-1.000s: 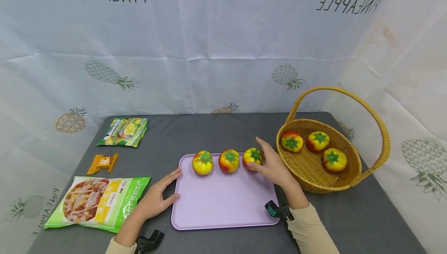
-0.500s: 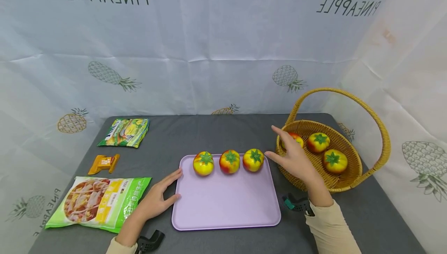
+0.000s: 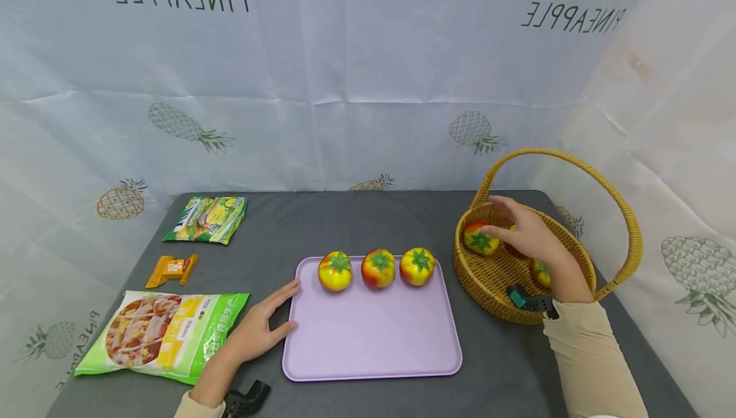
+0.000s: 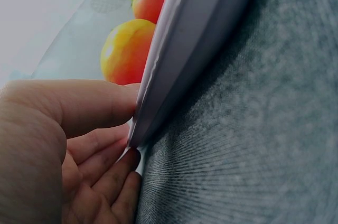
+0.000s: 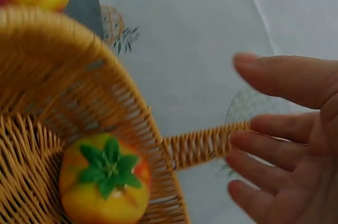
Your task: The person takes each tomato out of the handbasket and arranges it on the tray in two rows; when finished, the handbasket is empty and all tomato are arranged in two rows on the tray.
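L hand (image 3: 259, 327): at tray (image 3: 374, 341), left side. Fingers extended, thumb well apart from them. L wrist view: thumb tip against tray rim, other fingertips close by the rim; no grip on anything seen.

R hand (image 3: 526, 232): over basket (image 3: 477, 287), below the arch of its handle (image 3: 623, 213). Thumb and fingers well apart, nothing held. Thumb tip near the basket's left-hand fruit (image 3: 480, 238); contact can't be told from head view. R wrist view: palm bare, fingers loosely extended, handle base behind fingertips.

Tray contents: 3 red-yellow fruit w/ green leaf tops, in a row along far edge, i.e. left fruit (image 3: 335, 271), middle fruit (image 3: 377, 269) and end fruit (image 3: 417, 266). Small gaps btwn them; all upright, leaves up.

Basket contents: left-hand fruit, mostly visible, plus a partly hidden fruit (image 3: 539, 273) by the R wrist. Basket stands upright, right of tray, not touching it.

Table (image 3: 356, 220): dark grey cover. Left side, far to near: green packet (image 3: 206, 218), orange wrapped snack (image 3: 171, 270), lg. food bag (image 3: 163, 335) w/ green end near L hand.

Backdrop (image 3: 368, 66): white cloth, pineapple prints, mirrored lettering.
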Action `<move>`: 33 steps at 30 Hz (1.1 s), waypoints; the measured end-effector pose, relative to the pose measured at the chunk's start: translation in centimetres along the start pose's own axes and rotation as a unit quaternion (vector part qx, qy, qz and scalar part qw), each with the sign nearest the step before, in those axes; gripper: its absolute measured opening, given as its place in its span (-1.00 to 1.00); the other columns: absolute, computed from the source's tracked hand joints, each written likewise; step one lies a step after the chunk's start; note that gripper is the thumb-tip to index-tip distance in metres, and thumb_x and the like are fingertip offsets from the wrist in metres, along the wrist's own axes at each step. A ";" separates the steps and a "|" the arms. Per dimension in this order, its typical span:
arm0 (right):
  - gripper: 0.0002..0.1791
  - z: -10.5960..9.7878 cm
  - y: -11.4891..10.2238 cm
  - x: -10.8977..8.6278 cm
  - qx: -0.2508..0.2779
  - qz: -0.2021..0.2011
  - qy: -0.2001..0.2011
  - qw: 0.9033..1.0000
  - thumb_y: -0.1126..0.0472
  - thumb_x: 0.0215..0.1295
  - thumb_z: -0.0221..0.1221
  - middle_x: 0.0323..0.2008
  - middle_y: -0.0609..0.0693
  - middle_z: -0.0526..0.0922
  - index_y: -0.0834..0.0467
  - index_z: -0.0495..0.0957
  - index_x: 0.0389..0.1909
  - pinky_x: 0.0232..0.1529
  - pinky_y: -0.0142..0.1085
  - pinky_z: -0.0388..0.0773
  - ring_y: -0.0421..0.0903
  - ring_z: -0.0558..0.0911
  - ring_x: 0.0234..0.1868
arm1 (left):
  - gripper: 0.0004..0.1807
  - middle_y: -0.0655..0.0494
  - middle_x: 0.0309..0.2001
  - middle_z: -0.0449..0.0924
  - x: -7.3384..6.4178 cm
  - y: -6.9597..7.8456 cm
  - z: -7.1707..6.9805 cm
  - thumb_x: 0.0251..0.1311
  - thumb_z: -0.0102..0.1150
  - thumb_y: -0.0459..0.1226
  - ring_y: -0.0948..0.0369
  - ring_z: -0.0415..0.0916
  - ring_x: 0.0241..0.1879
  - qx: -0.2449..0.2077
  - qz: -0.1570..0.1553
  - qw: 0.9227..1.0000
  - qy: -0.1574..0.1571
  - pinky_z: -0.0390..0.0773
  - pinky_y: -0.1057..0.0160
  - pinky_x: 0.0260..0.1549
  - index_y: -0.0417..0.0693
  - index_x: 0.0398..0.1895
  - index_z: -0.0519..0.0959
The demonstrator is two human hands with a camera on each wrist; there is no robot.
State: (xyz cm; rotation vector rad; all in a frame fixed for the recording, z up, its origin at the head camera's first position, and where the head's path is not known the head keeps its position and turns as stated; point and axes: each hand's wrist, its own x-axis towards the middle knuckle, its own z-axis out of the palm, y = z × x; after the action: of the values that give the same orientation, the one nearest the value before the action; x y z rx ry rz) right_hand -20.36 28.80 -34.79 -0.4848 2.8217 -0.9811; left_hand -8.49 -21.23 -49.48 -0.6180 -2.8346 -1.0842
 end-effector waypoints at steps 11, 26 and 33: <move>-0.32 1.2 3.9 2.1 -0.013 0.011 -0.086 0.996 0.14 0.31 0.16 0.25 0.34 0.33 0.29 0.17 0.36 0.10 0.14 0.36 0.26 0.40 0.17 | -0.34 0.10 0.39 0.26 -0.1 -0.1 0.3 0.18 0.23 -0.11 0.02 0.26 0.34 -0.003 0.006 1.000 0.005 0.35 0.03 0.21 -0.03 0.35 0.32; -0.19 2.8 4.7 2.8 -0.061 0.019 -0.105 0.992 0.39 0.10 0.23 0.26 0.42 0.25 0.31 0.12 0.39 0.03 0.14 0.37 0.29 0.35 0.14 | -0.33 0.15 0.40 0.24 0.0 0.1 0.0 0.17 0.23 -0.08 0.15 0.23 0.36 -0.009 -0.008 1.000 0.000 0.26 0.26 0.27 0.02 0.36 0.32; -0.17 2.8 4.9 2.8 -0.086 0.036 -0.096 0.991 0.28 0.12 0.28 0.22 0.39 0.32 0.28 0.12 0.40 -0.06 0.08 0.42 0.25 0.43 0.06 | -0.34 0.10 0.40 0.25 0.0 0.1 0.0 0.18 0.23 -0.10 0.03 0.26 0.34 -0.003 -0.003 1.000 0.003 0.33 0.02 0.22 -0.01 0.35 0.32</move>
State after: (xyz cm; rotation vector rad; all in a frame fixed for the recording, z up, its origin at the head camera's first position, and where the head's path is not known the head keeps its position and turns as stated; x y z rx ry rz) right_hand -23.72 29.86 -39.99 -0.4651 2.7395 -0.6425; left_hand -8.41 -21.13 -49.43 -0.6061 -2.8305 -1.0931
